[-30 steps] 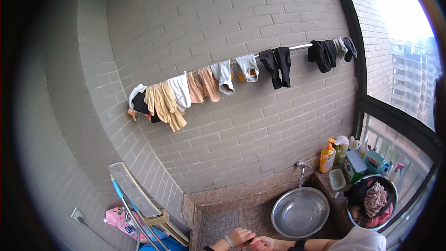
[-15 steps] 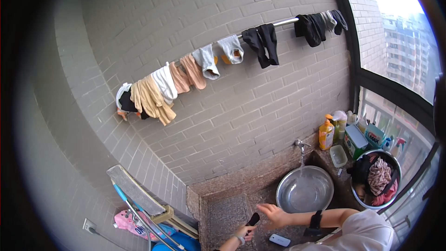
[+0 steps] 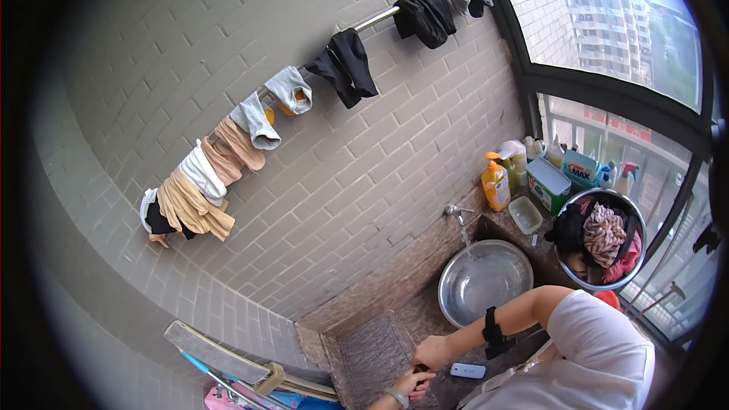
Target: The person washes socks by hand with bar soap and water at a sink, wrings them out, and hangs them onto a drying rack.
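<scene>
My left hand (image 3: pixel 414 385), with a pale band at its wrist, is closed around a small black elongated object (image 3: pixel 420 369). Only a dark bit of it shows, so its kind is unclear. Against it, my right hand (image 3: pixel 433 351) is closed too, its fingers meeting the left hand at the object; what it grips is mostly hidden. Both hands are over the stone sink's ribbed slab (image 3: pixel 370 357). Just right of them lies a white oblong device (image 3: pixel 467 370). Behind, a metal basin (image 3: pixel 486 282) sits under the tap (image 3: pixel 456 210), which is running.
Right of the basin stand a tub of clothes (image 3: pixel 604 239), a clear plastic box (image 3: pixel 525 215), an orange-capped bottle (image 3: pixel 496 186) and a green-and-white box (image 3: pixel 548 184). Socks and clothes hang from a wall rail (image 3: pixel 377 18). A flat mop (image 3: pixel 216 353) leans at lower left.
My right hand, open with fingers spread before, has closed and come down onto the black object in my left hand. The view has tilted and shifted.
</scene>
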Motion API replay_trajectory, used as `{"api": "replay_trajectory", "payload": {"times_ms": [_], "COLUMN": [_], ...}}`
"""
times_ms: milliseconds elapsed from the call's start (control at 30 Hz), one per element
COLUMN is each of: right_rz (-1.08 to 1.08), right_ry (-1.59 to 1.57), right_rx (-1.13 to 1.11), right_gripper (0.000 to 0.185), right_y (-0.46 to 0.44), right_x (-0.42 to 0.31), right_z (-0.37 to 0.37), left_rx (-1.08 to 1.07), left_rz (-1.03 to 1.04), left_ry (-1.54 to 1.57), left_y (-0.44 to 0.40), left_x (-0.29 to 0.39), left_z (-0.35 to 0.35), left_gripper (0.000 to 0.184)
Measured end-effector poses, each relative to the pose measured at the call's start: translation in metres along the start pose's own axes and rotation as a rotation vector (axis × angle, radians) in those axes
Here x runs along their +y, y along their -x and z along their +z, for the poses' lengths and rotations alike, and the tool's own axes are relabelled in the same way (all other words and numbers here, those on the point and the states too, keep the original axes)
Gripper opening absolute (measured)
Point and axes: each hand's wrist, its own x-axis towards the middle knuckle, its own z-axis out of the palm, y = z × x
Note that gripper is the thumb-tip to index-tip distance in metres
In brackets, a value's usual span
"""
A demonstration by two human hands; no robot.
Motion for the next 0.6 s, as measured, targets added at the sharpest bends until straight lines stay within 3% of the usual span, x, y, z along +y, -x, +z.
{"api": "replay_trajectory", "payload": {"times_ms": [33, 100, 133, 167, 233, 267, 367, 433, 500, 533, 600], "right_rz": [0.075, -0.016, -0.09, -0.099, 0.381, 0.383, 0.477, 0.54, 0.605, 0.615, 0.624], "right_ry": [-0.065, -0.44, -0.594, -0.59, -1.095, -1.086, -1.398, -1.638, -1.728, -1.793, -1.879], "right_rx": [-0.078, -0.066, -0.024, -0.024, -0.66, -0.665, -0.763, -0.815, -0.814, -0.818, -0.816], "right_gripper": [0.024, 0.019, 0.013, 0.013, 0.016, 0.016, 0.02, 0.025, 0.03, 0.03, 0.03], "right_y": [-0.003, 0.003, 0.004, 0.005, 0.009, 0.01, 0.008, 0.011, 0.014, 0.015, 0.017], "right_x": [-0.001, 0.001, 0.004, 0.003, -0.002, 0.0, -0.002, -0.01, -0.021, -0.028, -0.032], "right_z": [0.011, 0.048, 0.071, 0.078, 0.087, 0.084, 0.076, 0.073, 0.049, 0.033, 0.016], "left_rx": [0.012, 0.441, 0.453, 0.463, 0.459, 0.426, 0.325, 0.298, 0.243, 0.218, 0.055], "left_rz": [0.0, 0.43, 0.441, 0.441, 0.825, 0.461, 0.39, 0.459, 0.906, 0.896, 1.128], "left_ry": [0.001, -0.918, -1.253, -1.254, -1.527, -1.582, -1.778, -1.844, -1.992, -1.987, -1.984], "left_y": [-0.001, -0.012, -0.03, -0.012, 0.033, 0.059, 0.039, 0.034, 0.042, 0.042, 0.042], "left_x": [-0.006, -0.031, -0.043, -0.034, -0.02, 0.004, 0.014, 0.019, 0.043, 0.051, 0.068], "left_z": [0.001, -0.005, -0.028, -0.011, 0.041, 0.074, 0.037, 0.025, 0.028, 0.028, 0.027], "left_gripper": [0.035, 0.033, 0.034, 0.034, 0.015, 0.023, 0.035, 0.034, 0.024, 0.024, 0.024]}}
